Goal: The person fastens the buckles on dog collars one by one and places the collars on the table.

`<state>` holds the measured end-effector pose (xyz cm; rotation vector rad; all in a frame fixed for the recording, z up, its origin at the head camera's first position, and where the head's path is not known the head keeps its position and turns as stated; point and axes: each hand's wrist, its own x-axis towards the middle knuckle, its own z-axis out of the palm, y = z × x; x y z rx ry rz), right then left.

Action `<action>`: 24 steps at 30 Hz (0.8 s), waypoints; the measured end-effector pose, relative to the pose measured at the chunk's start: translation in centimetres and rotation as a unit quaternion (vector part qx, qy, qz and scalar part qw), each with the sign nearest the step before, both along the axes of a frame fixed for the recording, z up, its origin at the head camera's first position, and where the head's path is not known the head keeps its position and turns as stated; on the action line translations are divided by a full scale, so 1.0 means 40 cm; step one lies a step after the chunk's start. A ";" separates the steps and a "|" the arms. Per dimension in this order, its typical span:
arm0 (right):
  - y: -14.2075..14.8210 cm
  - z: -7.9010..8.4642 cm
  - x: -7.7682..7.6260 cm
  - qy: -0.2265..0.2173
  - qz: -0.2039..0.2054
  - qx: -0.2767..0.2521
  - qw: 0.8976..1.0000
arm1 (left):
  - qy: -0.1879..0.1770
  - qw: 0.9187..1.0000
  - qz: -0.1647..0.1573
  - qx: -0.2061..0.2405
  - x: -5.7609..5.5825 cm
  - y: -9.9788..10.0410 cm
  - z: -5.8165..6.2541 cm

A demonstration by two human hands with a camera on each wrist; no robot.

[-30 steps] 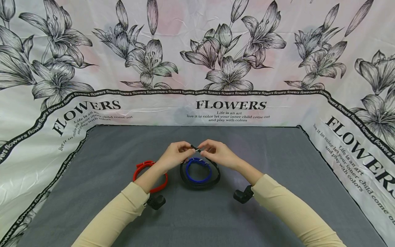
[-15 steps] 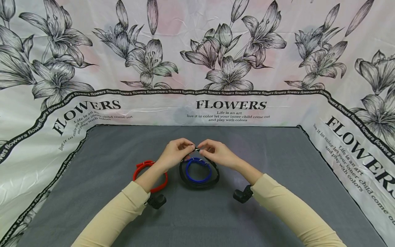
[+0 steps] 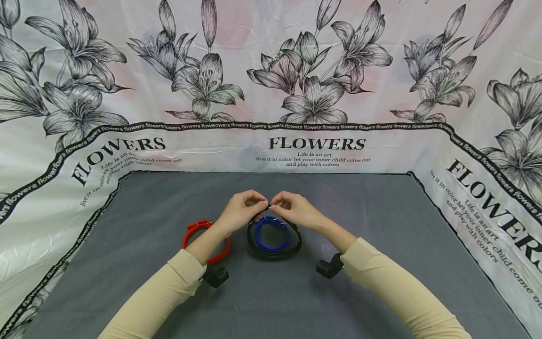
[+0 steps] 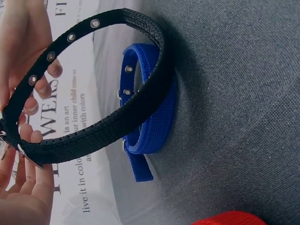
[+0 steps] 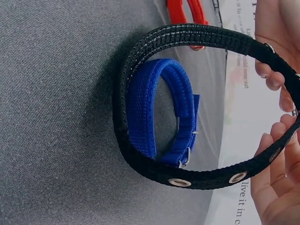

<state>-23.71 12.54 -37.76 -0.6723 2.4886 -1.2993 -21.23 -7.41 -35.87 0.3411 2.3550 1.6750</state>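
Both hands pinch the two ends of a black collar (image 3: 274,255) and bring them together, so that it hangs in a loop. My left hand (image 3: 239,212) grips the metal buckle end (image 4: 18,150). At the strap end with metal eyelets (image 5: 238,177), my right hand (image 3: 298,212) pinches the strap close to the buckle. Fingers partly hide the buckle, so I cannot tell whether the strap passes through it. Behind the black loop, a blue collar (image 5: 140,103) stands on its edge on the grey cloth, its buckle fastened.
A red collar (image 3: 220,257) lies on the grey cloth (image 3: 271,301), partly beneath my left forearm. Black camera units (image 3: 216,277) sit at both wrists. White fabric with printed flowers (image 3: 313,99) hangs behind and along the sides.
My left fingers have shifted at the buckle, and less of the black strap shows between the hands. The right forearm has moved slightly left. Blue and red collars have stayed put.
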 end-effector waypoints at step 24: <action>0.010 -0.010 0.006 0.019 -0.013 0.000 1.000 | 0.003 0.998 0.060 0.025 -0.031 -0.002 -0.058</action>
